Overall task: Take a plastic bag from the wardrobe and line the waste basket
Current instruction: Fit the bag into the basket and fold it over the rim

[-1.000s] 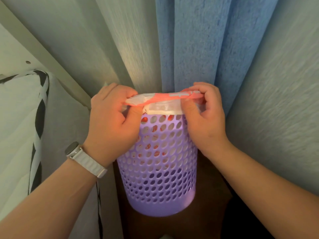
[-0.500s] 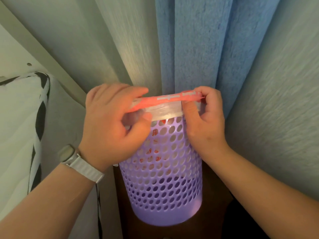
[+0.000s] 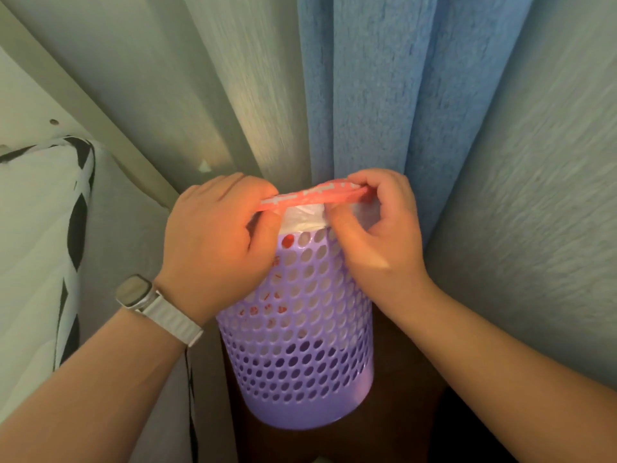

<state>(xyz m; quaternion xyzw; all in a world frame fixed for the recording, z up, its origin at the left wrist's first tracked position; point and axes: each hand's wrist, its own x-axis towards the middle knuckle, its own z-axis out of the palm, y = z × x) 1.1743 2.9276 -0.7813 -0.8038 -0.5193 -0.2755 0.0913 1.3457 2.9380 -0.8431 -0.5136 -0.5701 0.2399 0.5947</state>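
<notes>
Thin white plastic bag with a red printed edge (image 3: 310, 195) pinched by left hand (image 3: 213, 238) and right hand (image 3: 377, 235), frame centre.
The red edge is held stretched between the curled fingers and thumbs of both hands, just over the mouth of the round lilac perforated plastic waste basket (image 3: 297, 345). White film is seen over the near rim and through the upper holes. The basket is set on a dark brown floor (image 3: 407, 429), against a blue pleated curtain (image 3: 367, 95). A pale-strapped wristwatch (image 3: 140, 295) is noted lower left.
</notes>
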